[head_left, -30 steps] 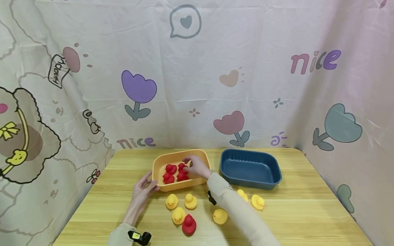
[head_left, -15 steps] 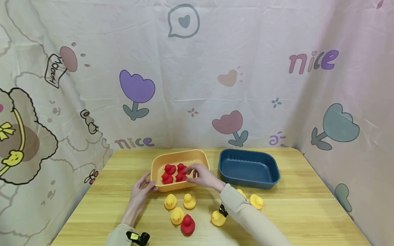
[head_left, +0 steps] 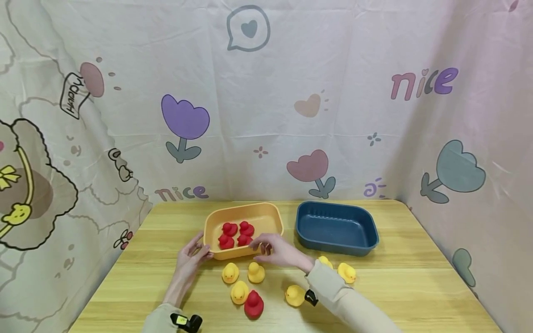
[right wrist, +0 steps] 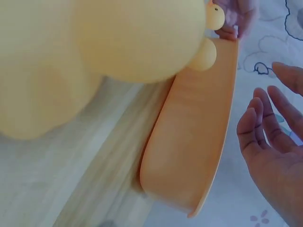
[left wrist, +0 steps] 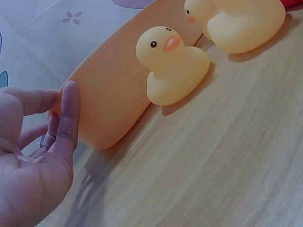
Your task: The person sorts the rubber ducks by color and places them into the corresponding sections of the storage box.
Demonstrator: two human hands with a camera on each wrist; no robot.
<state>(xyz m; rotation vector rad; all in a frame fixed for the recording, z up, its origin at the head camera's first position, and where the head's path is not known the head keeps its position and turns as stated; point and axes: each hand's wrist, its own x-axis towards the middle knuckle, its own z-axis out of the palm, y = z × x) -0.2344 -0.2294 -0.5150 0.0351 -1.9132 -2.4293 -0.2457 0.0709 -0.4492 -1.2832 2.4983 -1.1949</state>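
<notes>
An orange plastic bin (head_left: 268, 221) stands at the back left with several red rubber ducks (head_left: 226, 241) inside. My left hand (head_left: 189, 263) pinches its left front corner; in the left wrist view the thumb lies against the outer wall and fingers reach behind the rim. My right hand (head_left: 281, 249) hovers by the bin's front right, fingers loosely bent and holding nothing, as the right wrist view also shows. Just below it is a yellow rubber duck (head_left: 256, 274), with two more, a yellow duck (head_left: 230, 273) and another yellow duck (head_left: 239, 292), to its left.
A blue bin (head_left: 337, 229) sits right of the orange one. A red duck (head_left: 254, 305) lies near the front. On the right are a yellow duck (head_left: 294, 295), a yellow duck (head_left: 347, 273) and one partly hidden by the right sleeve. A printed curtain (head_left: 250, 115) hangs behind the table.
My right hand has drawn back from among the red ducks, out over the bin's front rim toward the yellow ducks. The left hand keeps its place on the corner.
</notes>
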